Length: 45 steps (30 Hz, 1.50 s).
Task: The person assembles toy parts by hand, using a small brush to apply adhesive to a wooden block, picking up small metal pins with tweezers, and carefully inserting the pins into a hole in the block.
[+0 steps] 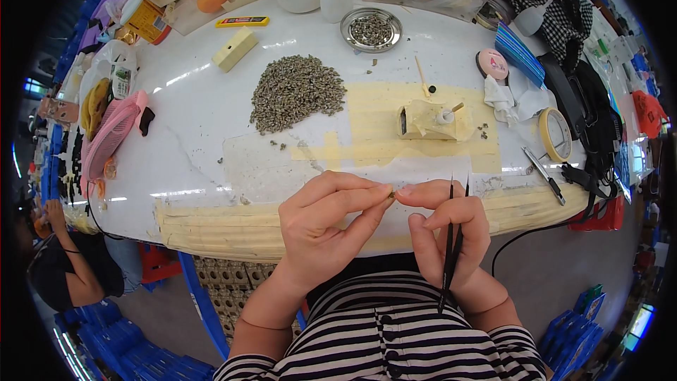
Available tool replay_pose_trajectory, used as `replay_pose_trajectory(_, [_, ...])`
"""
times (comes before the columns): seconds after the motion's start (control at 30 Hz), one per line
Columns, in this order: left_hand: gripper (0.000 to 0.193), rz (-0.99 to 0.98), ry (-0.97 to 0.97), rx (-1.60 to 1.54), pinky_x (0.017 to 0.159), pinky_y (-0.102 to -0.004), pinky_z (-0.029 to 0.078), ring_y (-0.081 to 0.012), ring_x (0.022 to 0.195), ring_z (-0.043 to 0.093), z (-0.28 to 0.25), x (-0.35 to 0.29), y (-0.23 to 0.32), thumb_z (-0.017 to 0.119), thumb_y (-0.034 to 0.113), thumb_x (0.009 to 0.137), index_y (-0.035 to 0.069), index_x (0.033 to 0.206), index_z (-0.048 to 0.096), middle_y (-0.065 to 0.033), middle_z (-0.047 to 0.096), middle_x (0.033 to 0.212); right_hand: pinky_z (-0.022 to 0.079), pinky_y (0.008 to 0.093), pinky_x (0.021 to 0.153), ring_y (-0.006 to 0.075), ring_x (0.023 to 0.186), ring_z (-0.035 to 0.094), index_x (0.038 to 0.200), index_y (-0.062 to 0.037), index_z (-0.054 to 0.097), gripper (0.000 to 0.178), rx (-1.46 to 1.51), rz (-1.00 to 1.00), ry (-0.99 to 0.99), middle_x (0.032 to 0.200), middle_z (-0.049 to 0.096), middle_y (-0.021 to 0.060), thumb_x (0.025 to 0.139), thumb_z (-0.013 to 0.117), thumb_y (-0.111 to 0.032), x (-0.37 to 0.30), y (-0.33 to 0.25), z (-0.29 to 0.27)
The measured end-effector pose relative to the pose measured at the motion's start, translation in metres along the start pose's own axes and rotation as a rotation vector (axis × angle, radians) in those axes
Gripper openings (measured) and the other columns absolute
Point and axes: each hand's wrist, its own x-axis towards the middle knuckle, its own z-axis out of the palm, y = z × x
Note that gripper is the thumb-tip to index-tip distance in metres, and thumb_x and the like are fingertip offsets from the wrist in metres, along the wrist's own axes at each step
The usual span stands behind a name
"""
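Between thumb and fingertips, my left hand (328,219) pinches a small metal piece (392,195), over the table's near edge. My right hand (451,233) touches or nearly touches that piece with its index fingertip. Black tweezers (451,257) lie in the curled fingers of my right hand, tips pointing away from me. Beyond my hands spreads a heap of small metal parts (296,92). To its right, a tape-covered block (430,121) with a small white nozzle and a stick on top rests on masking tape.
A round metal dish (371,29) holds more small parts. A cream block (235,49) and a yellow box (242,22) lie far left. At right are a tape roll (555,135), a utility knife (544,175) and a black bag (592,106). Another person (77,261) sits at left.
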Motion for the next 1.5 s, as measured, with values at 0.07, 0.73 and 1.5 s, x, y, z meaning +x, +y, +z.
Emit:
replay_pose_trajectory(0.07, [0.024, -0.017, -0.007, -0.012, 0.065, -0.0253, 0.053, -0.0167, 0.077, 0.068, -0.001, 0.0, 0.0, 0.078, -0.007, 0.073, 0.003, 0.096, 0.076, -0.0091, 0.071, 0.088, 0.052, 0.0339, 0.085, 0.0256, 0.097, 0.067, 0.096, -0.0029, 0.05, 0.021, 0.024, 0.035, 0.015, 0.105, 0.068, 0.0209, 0.085, 0.062, 0.011, -0.002, 0.002, 0.002])
replay_pose_trajectory(0.73, [0.022, 0.018, 0.002, 0.051, 0.063, -0.0261, 0.053, -0.018, 0.075, 0.068, -0.001, 0.0, 0.001, 0.077, -0.007, 0.073, 0.002, 0.093, 0.075, -0.0088, 0.071, 0.087, 0.055, 0.0379, 0.082, 0.0322, 0.095, 0.068, 0.093, -0.0043, 0.052, 0.026, -0.23, -0.177, -0.065, 0.104, 0.071, 0.0183, 0.077, 0.066, 0.011, 0.006, -0.006, -0.001])
replay_pose_trajectory(1.5, [0.024, 0.043, -0.013, 0.012, 0.065, -0.024, 0.052, -0.0161, 0.076, 0.067, 0.0, 0.0, -0.001, 0.076, -0.009, 0.074, 0.001, 0.095, 0.075, -0.0107, 0.07, 0.088, 0.051, 0.0344, 0.087, 0.0249, 0.097, 0.066, 0.097, -0.003, 0.048, 0.021, 0.189, 0.1, 0.013, 0.107, 0.067, 0.022, 0.085, 0.061, 0.009, -0.002, 0.0, -0.001])
